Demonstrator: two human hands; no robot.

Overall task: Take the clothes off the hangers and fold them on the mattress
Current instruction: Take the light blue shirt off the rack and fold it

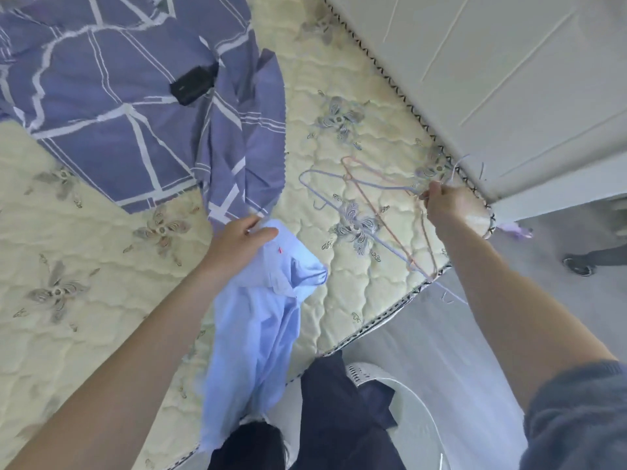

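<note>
My left hand (pixel 242 237) grips the collar end of a light blue shirt (pixel 258 327), which hangs down over the near edge of the cream quilted mattress (pixel 84 259). My right hand (pixel 444 201) pinches the hooks of thin wire hangers near the mattress corner. A purple hanger (pixel 339 195) and a pink hanger (pixel 380 212) lie flat on the mattress, stretching from that hand toward the near edge. A dark navy garment (pixel 339 412) lies below the shirt, partly over a white basket.
A purple sheet with white lines (pixel 135 96) covers the far left of the mattress, with a small black object (pixel 193 84) on it. A white wall or cupboard (pixel 509 79) borders the mattress on the right. The white basket rim (pixel 407 395) stands on the grey floor (pixel 475 334).
</note>
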